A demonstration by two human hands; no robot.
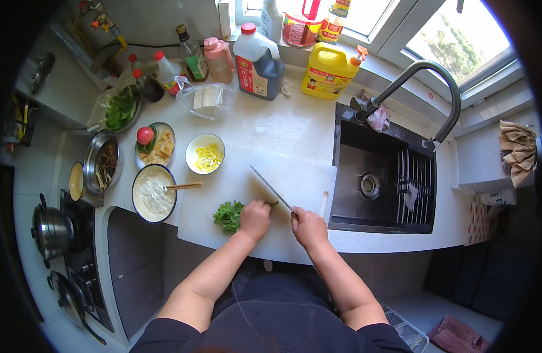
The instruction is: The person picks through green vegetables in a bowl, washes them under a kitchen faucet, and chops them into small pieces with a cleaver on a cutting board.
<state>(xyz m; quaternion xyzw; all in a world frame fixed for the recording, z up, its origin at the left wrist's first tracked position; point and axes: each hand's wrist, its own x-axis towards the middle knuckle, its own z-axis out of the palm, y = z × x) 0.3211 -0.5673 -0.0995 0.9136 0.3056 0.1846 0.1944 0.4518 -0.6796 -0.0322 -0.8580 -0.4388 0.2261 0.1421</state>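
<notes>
While the right hand (310, 227) clenches the knife (271, 186), the left hand (256, 219) curls, seemingly around light, bruise-prone leafy herbs (228, 217), best held stem-side.

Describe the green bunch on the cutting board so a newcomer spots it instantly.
Left of the black sink lies a white cutting board. The green bunch shows beside the left hand. Unlike the leafy greens farther back, it lies directly on the board.

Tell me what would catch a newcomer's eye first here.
The bright yellow jug stands out at the back of the counter, near the black sink. In the middle, the right hand holds a knife over the white cutting board, where the left hand grips leafy green herbs.
</notes>
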